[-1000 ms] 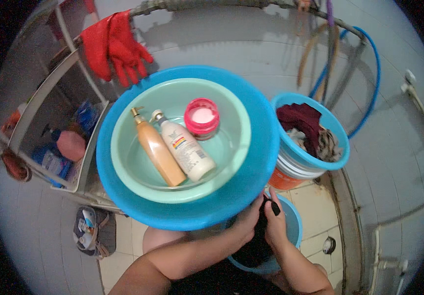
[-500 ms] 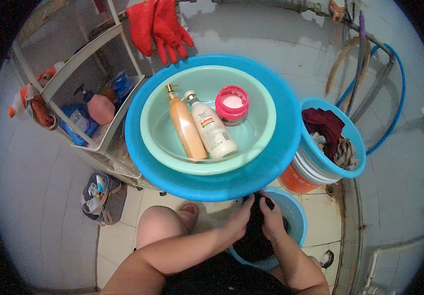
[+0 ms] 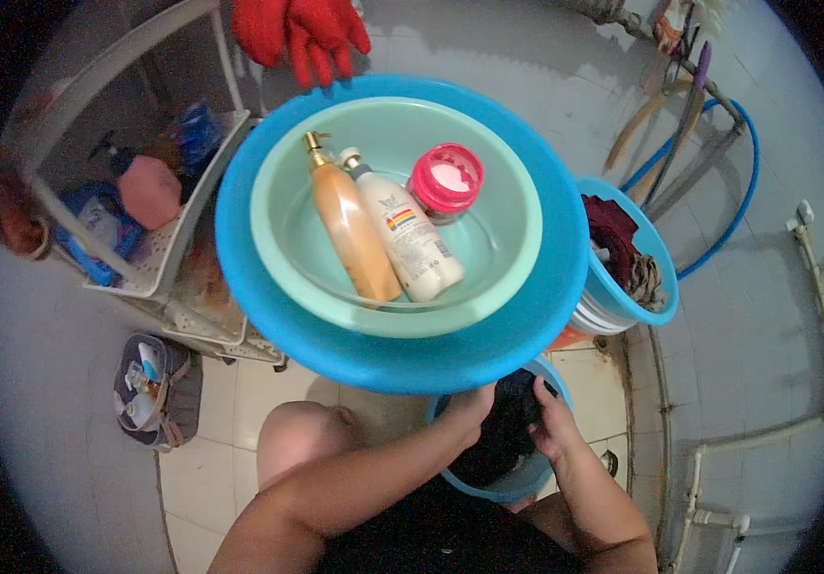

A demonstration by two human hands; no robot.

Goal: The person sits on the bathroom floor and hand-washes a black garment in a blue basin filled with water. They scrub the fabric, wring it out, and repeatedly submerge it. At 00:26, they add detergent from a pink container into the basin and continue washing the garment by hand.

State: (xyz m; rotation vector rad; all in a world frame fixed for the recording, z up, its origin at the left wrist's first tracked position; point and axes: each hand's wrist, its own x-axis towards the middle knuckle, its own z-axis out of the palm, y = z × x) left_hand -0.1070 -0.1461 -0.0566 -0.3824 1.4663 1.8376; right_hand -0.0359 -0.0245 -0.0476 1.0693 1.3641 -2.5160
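Observation:
A black cloth (image 3: 496,442) hangs bunched between my two hands over a light-blue basin (image 3: 519,492) low on the floor. My left hand (image 3: 472,409) grips the cloth's left side, its fingertips partly hidden by the rim of the large blue basin. On the other side, my right hand (image 3: 553,419) is closed on the cloth, thumb upward. Just beyond my hands is that large blue basin (image 3: 565,277), with a mint-green basin (image 3: 273,273) inside it. In the green one lie an amber pump bottle (image 3: 352,230), a white bottle (image 3: 410,234) and an uncapped red jar (image 3: 445,182) of white stuff.
At the right, a blue basin of clothes (image 3: 656,306) rests on a bucket (image 3: 598,316). A white shelf rack (image 3: 158,277) with bottles and packets stands at left, a grey basket (image 3: 182,392) below it. Red gloves (image 3: 311,38) and a blue hose (image 3: 751,182) hang by the wall.
The view has shifted, with the basins now larger and the shelf further left. My right hand has moved slightly away from my left, spreading the black cloth wider.

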